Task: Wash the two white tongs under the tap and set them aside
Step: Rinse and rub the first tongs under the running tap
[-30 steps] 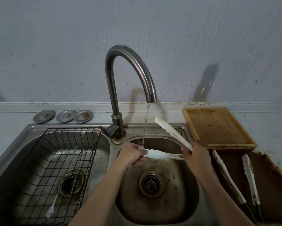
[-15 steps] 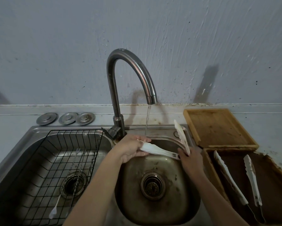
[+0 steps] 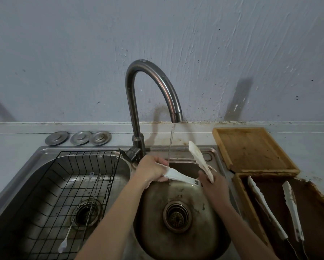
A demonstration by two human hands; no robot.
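Note:
Over the right sink basin I hold one pair of white tongs, spread wide open. My left hand is closed around the tip of the lower arm, right beside the thin water stream from the curved tap. My right hand grips the hinge end, and the upper arm sticks up and back. A second pair of white tongs lies spread in the dark tray at the right.
A black wire rack fills the left basin, with a fork and a long spoon lying in it. A wooden tray sits behind the dark one. Three metal sink plugs rest on the counter at the back left.
The upper arm of the tongs has swung more upright and the lower arm has shifted under the stream. My left hand has slid along the lower arm's tip; the view has tilted slightly.

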